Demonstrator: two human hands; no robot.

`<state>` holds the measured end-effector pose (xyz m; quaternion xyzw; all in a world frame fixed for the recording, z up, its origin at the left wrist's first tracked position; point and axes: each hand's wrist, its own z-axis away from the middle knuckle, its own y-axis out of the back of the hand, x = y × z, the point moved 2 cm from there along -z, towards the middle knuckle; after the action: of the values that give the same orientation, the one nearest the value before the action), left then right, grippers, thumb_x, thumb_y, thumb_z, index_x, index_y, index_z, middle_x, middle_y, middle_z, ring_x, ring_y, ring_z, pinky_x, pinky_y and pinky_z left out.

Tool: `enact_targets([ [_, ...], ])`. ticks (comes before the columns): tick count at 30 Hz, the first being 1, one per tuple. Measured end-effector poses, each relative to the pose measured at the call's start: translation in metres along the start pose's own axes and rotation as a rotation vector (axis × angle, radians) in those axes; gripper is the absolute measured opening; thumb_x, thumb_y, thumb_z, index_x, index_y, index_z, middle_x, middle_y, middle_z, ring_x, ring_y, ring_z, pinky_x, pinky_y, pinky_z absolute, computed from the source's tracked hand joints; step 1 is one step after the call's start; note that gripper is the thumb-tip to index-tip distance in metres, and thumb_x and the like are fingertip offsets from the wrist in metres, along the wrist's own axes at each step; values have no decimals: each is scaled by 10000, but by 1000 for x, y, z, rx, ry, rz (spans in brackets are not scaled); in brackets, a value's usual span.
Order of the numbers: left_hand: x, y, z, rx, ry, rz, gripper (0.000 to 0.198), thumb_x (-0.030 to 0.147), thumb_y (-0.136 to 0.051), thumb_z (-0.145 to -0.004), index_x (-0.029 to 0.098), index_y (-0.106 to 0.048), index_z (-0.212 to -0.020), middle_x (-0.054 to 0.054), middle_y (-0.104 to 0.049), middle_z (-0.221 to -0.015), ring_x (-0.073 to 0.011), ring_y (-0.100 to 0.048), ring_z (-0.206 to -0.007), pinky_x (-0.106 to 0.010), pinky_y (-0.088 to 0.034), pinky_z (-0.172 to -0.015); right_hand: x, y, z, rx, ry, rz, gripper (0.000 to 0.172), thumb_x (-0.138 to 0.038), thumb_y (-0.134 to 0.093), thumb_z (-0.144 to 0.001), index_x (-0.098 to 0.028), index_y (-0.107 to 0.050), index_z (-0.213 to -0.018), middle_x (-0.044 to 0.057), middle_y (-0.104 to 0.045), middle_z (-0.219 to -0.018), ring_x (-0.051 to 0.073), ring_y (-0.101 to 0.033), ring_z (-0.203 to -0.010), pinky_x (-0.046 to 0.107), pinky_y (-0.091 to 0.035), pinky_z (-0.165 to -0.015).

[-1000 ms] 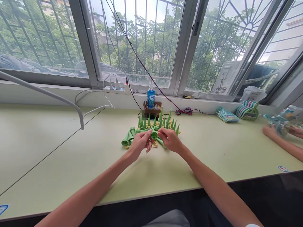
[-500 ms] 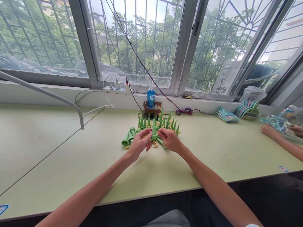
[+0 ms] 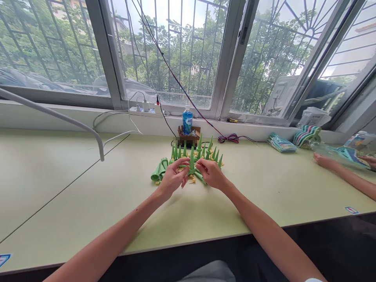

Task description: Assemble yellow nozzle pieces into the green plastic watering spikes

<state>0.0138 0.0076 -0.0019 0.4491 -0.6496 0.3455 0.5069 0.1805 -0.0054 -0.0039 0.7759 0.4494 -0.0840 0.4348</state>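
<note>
A green plastic cone, which looks like a plant watering spike (image 3: 192, 160), stands point up between my two hands. My left hand (image 3: 173, 175) closes its thumb and fingertips on the cone's wide base from the left. Close at its right side is my right hand (image 3: 212, 172), with thumb and forefinger pinched together; anything in that pinch is too small to make out. Several more upright green spikes (image 3: 210, 149) stand behind, with small yellow pieces (image 3: 192, 179) among them. Nested green cones (image 3: 160, 170) lie on their sides left of my left hand.
A blue bottle (image 3: 187, 122) stands in a brown carton (image 3: 196, 130) behind the spikes. A white curved bar (image 3: 73, 120) reaches over the table at left. Coiled cable (image 3: 229, 138) and packed hangers (image 3: 281, 143) lie at the back right. At far right another person's hands (image 3: 324, 161) handle a clear packet.
My hands stay almost in place, with the upright spike shifted very slightly. At far right, the other person's near hand has moved left and the clear packet is stretched out flatter.
</note>
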Motion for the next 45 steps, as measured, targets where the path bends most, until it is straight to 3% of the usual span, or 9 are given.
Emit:
enact_targets([
  [4,3,-1,1,74,-20,-41,326,436,-651,-780,179,-569,-963,7,-593,-755,-51,-452,-357,-203,-357,-339,0,0,-1,21,-2,0,223,-284,-424,-941,-175,-514,-768,-24,-469,-623,101,-360,-545,229,-294,-545],
  [7,4,0,1,138,-9,-80,304,473,-602,-820,180,-526,-805,62,-479,-478,-78,-421,-332,-188,-317,-325,-1,0,-1,30,-3,-3,221,-283,-426,-943,-173,-518,-774,-24,-473,-628,99,-363,-546,224,-302,-547],
  [9,4,0,1,125,12,-94,384,509,-551,-848,170,-507,-674,56,-431,-404,-76,-390,-312,-189,-292,-324,-2,1,-1,34,-2,-10,222,-286,-427,-944,-173,-523,-779,-22,-477,-634,100,-368,-551,224,-306,-547],
  [15,-1,-1,1,6,113,-116,614,602,-464,-862,140,-524,-462,-4,-434,-350,-77,-378,-288,-208,-259,-327,-5,1,0,42,26,-18,209,-282,-438,-943,-175,-531,-790,-21,-476,-643,102,-377,-569,224,-321,-559],
  [25,1,-2,1,-42,210,-98,666,679,-466,-821,118,-587,-483,-19,-452,-343,-75,-360,-283,-214,-250,-338,-4,2,-1,27,46,-26,199,-265,-438,-945,-175,-526,-792,-28,-453,-646,99,-356,-575,222,-316,-558],
  [34,-12,3,-4,-66,213,-74,671,675,-500,-803,97,-636,-491,-53,-517,-420,-76,-397,-323,-212,-266,-333,-5,2,0,-2,46,-40,203,-280,-443,-942,-179,-521,-785,-24,-453,-642,107,-362,-581,230,-332,-566],
  [45,-5,3,-2,-49,237,-83,656,692,-527,-775,101,-636,-512,-46,-532,-442,-70,-400,-332,-217,-283,-350,-5,2,0,-18,40,-43,205,-276,-433,-947,-181,-521,-788,-26,-451,-644,107,-355,-583,228,-329,-561],
])
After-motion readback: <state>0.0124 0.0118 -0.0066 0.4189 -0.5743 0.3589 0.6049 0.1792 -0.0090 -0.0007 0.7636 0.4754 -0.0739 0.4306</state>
